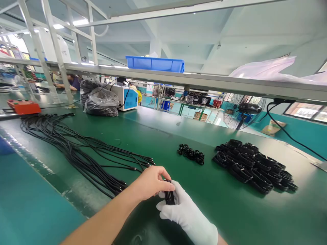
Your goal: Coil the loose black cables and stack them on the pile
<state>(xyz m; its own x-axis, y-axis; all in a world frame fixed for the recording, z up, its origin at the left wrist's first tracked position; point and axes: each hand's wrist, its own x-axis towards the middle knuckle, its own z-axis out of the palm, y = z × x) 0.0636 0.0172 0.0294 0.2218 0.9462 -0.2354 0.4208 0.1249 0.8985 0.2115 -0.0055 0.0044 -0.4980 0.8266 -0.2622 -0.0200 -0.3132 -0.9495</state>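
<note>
Between my hands is a small black bundle (pixel 169 196), which looks like a coiled cable seen edge-on. My bare left hand (pixel 154 182) pinches its upper end with thumb and fingers. Wrapped round its lower part and right side is my right hand (pixel 180 206), in a white glove. To the left, long black cables (pixel 76 149) lie loosely stretched along the green table, several plug ends close to my left wrist. A small heap of black rings or ties (pixel 191 153) lies beyond my hands. Coiled black cables (pixel 251 163) are piled farther right.
The green table (pixel 143 131) runs under a metal shelf (pixel 204 79) bearing a blue tray (pixel 155 64). At the back left stand an orange control box (pixel 23 106), plastic-wrapped bundles (pixel 100 100) and a blue-and-white machine (pixel 125 97). A black fan (pixel 242 110) stands behind the table.
</note>
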